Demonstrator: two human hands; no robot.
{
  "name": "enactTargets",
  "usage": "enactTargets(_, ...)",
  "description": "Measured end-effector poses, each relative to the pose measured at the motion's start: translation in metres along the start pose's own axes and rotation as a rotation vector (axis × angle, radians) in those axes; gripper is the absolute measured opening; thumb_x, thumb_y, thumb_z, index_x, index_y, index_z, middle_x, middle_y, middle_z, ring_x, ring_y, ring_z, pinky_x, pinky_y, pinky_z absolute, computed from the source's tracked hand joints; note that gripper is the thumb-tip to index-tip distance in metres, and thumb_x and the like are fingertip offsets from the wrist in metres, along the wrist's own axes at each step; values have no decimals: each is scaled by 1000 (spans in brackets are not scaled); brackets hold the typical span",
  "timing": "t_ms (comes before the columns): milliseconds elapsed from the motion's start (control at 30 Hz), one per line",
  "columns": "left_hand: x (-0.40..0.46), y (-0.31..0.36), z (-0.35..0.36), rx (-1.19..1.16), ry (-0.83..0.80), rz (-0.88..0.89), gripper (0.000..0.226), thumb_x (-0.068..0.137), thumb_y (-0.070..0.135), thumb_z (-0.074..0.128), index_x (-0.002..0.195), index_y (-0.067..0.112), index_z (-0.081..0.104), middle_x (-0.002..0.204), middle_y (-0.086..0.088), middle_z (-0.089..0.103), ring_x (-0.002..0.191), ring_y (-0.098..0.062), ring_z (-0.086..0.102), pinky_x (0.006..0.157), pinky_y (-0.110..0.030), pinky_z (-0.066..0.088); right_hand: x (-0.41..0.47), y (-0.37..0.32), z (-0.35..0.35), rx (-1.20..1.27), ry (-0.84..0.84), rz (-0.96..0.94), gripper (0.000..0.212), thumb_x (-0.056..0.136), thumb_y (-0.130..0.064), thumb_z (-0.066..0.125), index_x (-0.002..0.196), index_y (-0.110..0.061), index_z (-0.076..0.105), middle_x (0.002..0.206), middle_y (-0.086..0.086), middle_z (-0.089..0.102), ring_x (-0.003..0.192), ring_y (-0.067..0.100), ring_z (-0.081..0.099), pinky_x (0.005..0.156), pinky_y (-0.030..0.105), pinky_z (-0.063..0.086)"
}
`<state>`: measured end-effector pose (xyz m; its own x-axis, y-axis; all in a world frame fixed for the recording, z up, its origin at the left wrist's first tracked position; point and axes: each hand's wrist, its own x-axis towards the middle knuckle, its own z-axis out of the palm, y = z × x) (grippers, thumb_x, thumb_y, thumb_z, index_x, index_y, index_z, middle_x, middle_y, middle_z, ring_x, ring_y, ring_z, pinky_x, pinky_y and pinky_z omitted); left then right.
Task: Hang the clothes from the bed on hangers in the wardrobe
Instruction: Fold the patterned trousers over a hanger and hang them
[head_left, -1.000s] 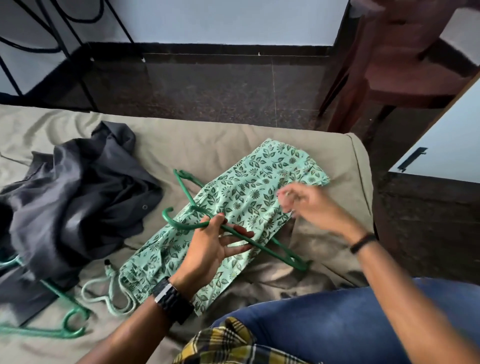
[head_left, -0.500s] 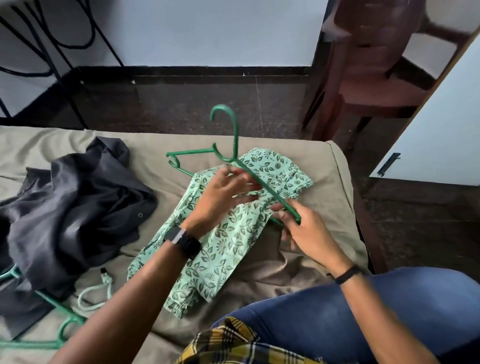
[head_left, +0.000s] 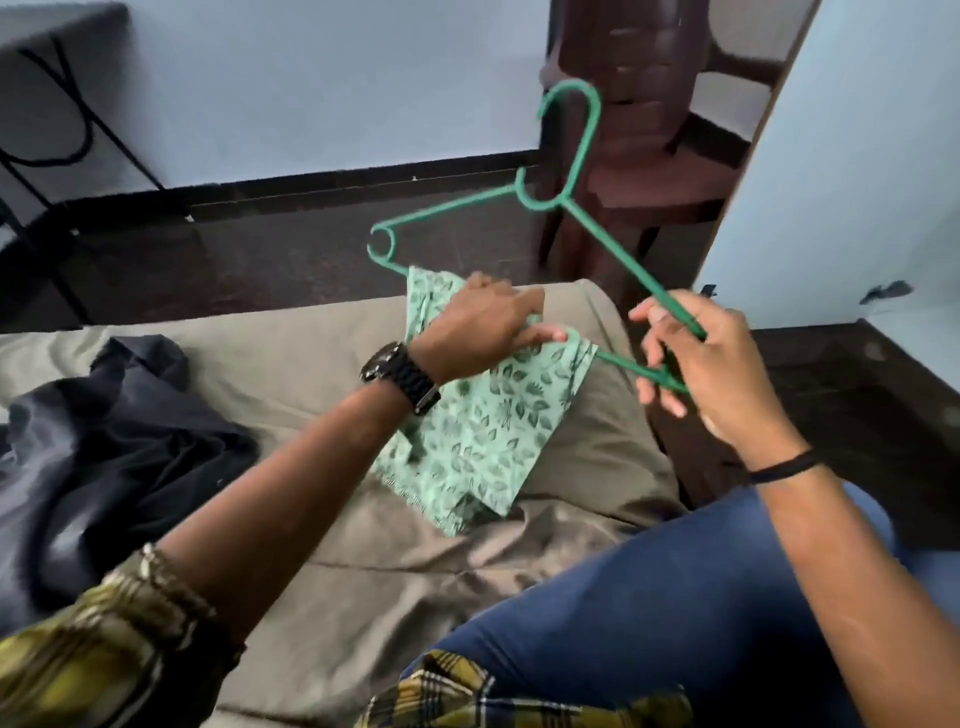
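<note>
A green plastic hanger (head_left: 571, 156) is held up above the bed, its hook pointing upward. My right hand (head_left: 711, 358) grips the hanger's right end. A light green leaf-print garment (head_left: 478, 436) is draped over the hanger's bottom bar and hangs down onto the tan bedsheet (head_left: 311, 364). My left hand (head_left: 478, 327) grips the garment's fold on the bar. A dark grey garment (head_left: 104, 447) lies crumpled on the bed at the left.
A dark red plastic chair (head_left: 665, 130) stands beyond the bed's corner. A pale blue door panel (head_left: 857, 182) rises at the right. Black metal frame legs (head_left: 67, 124) stand at the far left. Dark floor surrounds the bed. My blue-jeaned knee (head_left: 675, 597) is at the lower right.
The hanger has been lifted higher and to the right with the green garment folded over its bar. My right hand now holds the hanger's end in the air.
</note>
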<state>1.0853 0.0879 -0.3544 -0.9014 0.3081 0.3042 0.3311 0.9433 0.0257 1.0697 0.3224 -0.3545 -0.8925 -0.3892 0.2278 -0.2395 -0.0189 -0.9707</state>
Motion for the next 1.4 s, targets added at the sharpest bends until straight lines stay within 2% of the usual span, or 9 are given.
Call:
enactTargets(133, 82, 46, -4, 17, 90, 137, 47, 99, 49, 20, 85, 18, 52, 80, 6, 49, 83, -18, 52, 103, -38, 28, 0, -20, -61, -29, 189, -65, 23, 100, -12, 42, 90, -18, 61, 55, -6, 46, 35, 24, 53, 31, 16, 28)
enactTargets(233, 145, 110, 10, -127, 215, 211, 45, 100, 39, 23, 103, 14, 60, 114, -2, 58, 114, -18, 52, 117, -46, 11, -8, -33, -123, -96, 342, -100, 22, 101, -15, 42, 92, -21, 62, 54, -5, 48, 36, 25, 54, 32, 16, 30)
enactTargets(400, 235, 237, 66, -444, 422, 246, 49, 98, 34, 35, 137, 7, 47, 154, -22, 24, 144, -33, 21, 119, -49, 9, -35, -33, -243, -159, 574, -74, 19, 103, -15, 42, 101, -18, 60, 54, -4, 47, 39, 25, 57, 31, 18, 31)
enactTargets(633, 392, 409, 177, -583, 245, 392, 60, 98, 47, 26, 146, 12, 35, 157, -20, 15, 147, -34, 12, 118, -53, 2, -69, 3, -424, -246, 882, 40, 15, 102, -17, 44, 104, -18, 59, 55, -7, 45, 38, 22, 55, 30, 18, 31)
enactTargets(800, 464, 500, 185, -723, 153, 490, 52, 102, 33, 37, 150, 14, 29, 158, -24, 3, 148, -34, 2, 121, -42, 4, -71, -13, -520, -265, 1067, 99, 17, 102, -19, 46, 109, -21, 61, 53, -9, 45, 35, 17, 51, 30, 19, 28)
enactTargets(933, 517, 551, 125, -850, 87, 590, 49, 99, 10, 48, 147, 14, 36, 157, -20, 9, 147, -31, 10, 116, -39, 20, -63, -81, -580, -254, 1189, 94, 19, 101, -16, 46, 105, -21, 64, 51, -9, 45, 35, 21, 51, 31, 16, 28)
enactTargets(1067, 584, 596, 31, -794, 188, 713, 41, 91, -1, 55, 131, 9, 55, 139, -16, 46, 133, -32, 38, 109, -53, 36, -55, -181, -626, -303, 1245, 75, 35, 94, 1, 38, 105, -19, 64, 52, -9, 45, 35, 23, 51, 31, 16, 28)
enactTargets(1233, 674, 653, -123, -457, 205, 994, 61, 85, -1, 53, 140, 23, 42, 146, 4, 41, 143, -16, 25, 116, -58, -10, -37, -343, -671, -428, 1322, 58, 39, 92, 5, 33, 102, -20, 62, 50, -6, 45, 35, 25, 53, 30, 19, 30)
enactTargets(1400, 747, 702, -290, -411, 318, 1166, 61, 82, -6, 49, 137, 17, 41, 134, 1, 48, 131, -16, 39, 115, -48, -15, -16, -508, -701, -320, 1418, -84, 19, 97, 1, 37, 107, -14, 44, 60, 1, 60, 44, 34, 62, 35, 29, 47)
